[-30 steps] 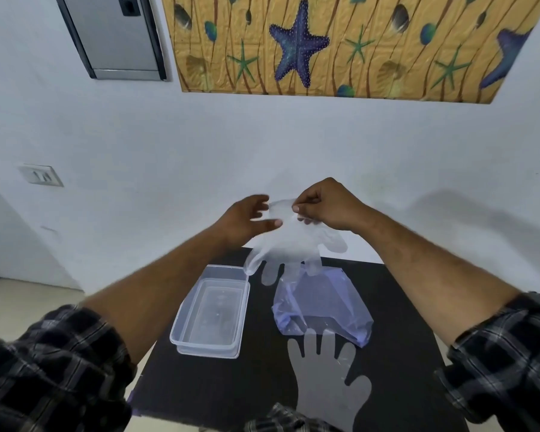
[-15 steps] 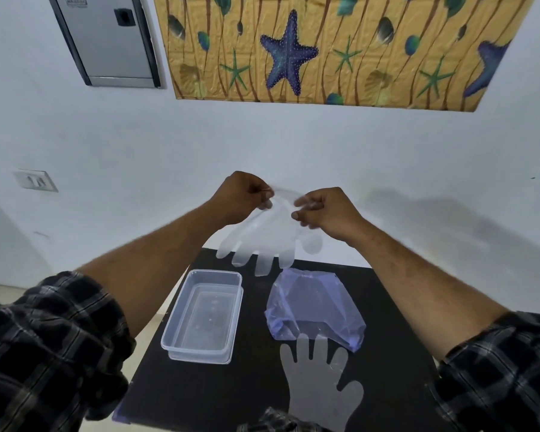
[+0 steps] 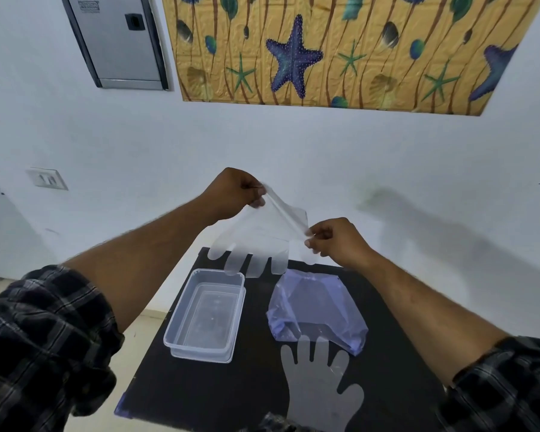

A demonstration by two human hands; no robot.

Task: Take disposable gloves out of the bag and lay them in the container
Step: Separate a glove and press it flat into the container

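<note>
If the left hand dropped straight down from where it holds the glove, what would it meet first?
Probably the clear container. The left hand pinches one corner of the held glove, whose fingers hang just above the container's far rim. Depth is unclear: the hand may sit slightly beyond that rim, over the black table.

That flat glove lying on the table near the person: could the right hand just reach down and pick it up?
Probably not right away. The flat glove lies uncovered on the table, but the right hand and left hand are both pinching another glove held up above the container.
</note>
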